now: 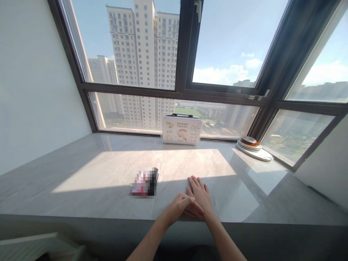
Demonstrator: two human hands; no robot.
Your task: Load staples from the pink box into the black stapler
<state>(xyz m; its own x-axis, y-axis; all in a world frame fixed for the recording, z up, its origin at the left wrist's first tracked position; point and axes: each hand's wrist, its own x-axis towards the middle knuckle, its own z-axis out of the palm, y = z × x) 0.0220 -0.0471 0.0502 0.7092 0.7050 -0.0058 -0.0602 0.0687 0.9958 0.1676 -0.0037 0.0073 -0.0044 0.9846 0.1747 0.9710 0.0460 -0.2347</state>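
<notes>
My right hand lies flat on the pale marble-look sill, palm down with its fingers stretched forward and a little apart. Across its wrist side comes my left hand, closed, with fingers bent and held together and the thumb on top; their tips touch or nearly touch the right wrist. Nothing shows in either hand. To the left of both hands rests a small flat item, pink, white and black; it is pixelated, so I cannot tell its kind.
A white case with cartoon prints and a dark handle stands against the window. Several stacked plates sit in the far right corner. Dark window frames bound the sill behind. A pale object is below the front edge at left.
</notes>
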